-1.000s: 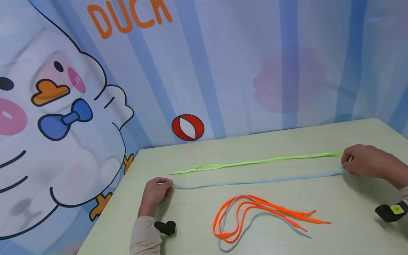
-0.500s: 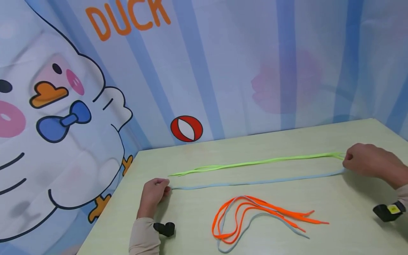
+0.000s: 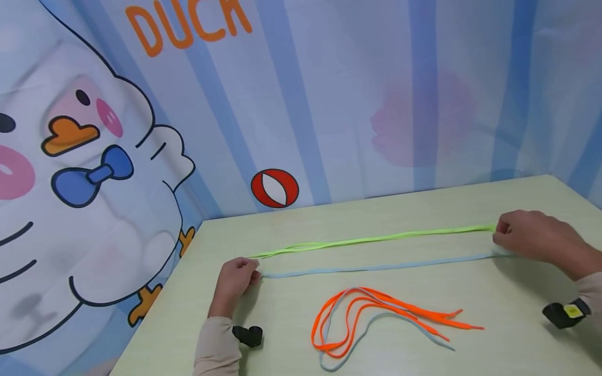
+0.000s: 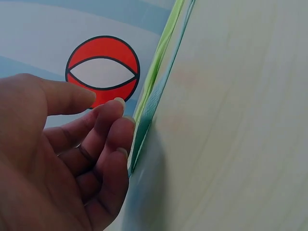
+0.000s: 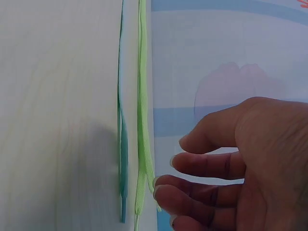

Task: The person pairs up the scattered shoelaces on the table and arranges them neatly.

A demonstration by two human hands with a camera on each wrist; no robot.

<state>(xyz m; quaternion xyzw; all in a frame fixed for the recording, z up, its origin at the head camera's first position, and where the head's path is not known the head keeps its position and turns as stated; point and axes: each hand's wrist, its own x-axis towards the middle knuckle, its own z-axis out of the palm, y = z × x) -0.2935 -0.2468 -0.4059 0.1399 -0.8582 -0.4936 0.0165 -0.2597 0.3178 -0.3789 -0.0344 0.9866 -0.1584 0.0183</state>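
Pale table (image 3: 282,313) — blue shoelace (image 3: 367,269) stretched alongside green shoelaces (image 3: 367,239); left hand (image 3: 233,282), right hand (image 3: 533,237) near ends — thumbs, fingers parted.

Head view: forward, down — wrist views: close, sharing green laces (image 5: 143,106).

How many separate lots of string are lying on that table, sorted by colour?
Green bunch: 1
Pale blue length on its own: 1
Mixed orange and blue bunch: 1
Total: 3 lots; the strands within them overlap too much to count.
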